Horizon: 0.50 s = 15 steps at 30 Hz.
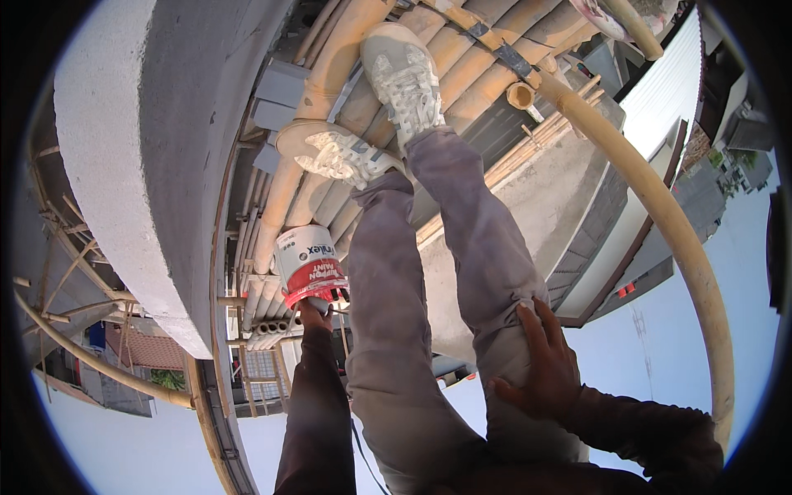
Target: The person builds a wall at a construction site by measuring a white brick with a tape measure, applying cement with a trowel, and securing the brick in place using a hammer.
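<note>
Left hand (313,314) meets paint bucket (307,257), grip unclear; right hand (544,367) spreads over knee (510,326). A jerk could tip bucket off bamboo platform's (483,89) edge.

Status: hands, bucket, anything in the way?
Left hand at bucket's near end, grip unclear. Right hand open on right knee. Bucket contents hidden. Nothing visible between left hand and bucket.
</note>
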{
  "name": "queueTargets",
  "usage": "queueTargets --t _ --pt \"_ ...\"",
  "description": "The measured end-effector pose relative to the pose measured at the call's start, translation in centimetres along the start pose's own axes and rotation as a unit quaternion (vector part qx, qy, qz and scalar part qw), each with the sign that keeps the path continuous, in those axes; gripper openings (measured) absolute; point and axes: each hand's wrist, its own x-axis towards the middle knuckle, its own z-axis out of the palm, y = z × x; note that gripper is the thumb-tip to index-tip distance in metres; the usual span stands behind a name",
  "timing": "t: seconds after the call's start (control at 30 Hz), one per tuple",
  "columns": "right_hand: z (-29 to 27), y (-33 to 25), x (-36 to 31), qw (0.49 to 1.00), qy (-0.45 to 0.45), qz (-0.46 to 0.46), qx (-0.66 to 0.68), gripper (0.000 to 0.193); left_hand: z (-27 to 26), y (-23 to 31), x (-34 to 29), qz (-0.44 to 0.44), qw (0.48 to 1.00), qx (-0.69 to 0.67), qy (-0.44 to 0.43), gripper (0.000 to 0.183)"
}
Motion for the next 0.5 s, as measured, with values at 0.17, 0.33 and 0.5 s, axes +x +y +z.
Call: queueTargets --t 0.17,0.33,0.5 --pt "-0.3 0.1 -0.1 1.0 0.014 -0.021 -0.006 0.104 -0.8 -0.7 3.4 0.005 0.999 -0.049 -0.002 0.056" --pt "-0.1 0.0 -0.2 0.997 0.037 -0.061 0.006 0.101 -2.6 0.6 3.7 0.03 0.999 -0.021 -0.003 0.065" --pt "0.3 0.6 -0.7 0.996 0.066 -0.055 0.039 0.098 -0.3 1.0 -1.3 0.033 0.984 0.175 0.011 0.064"
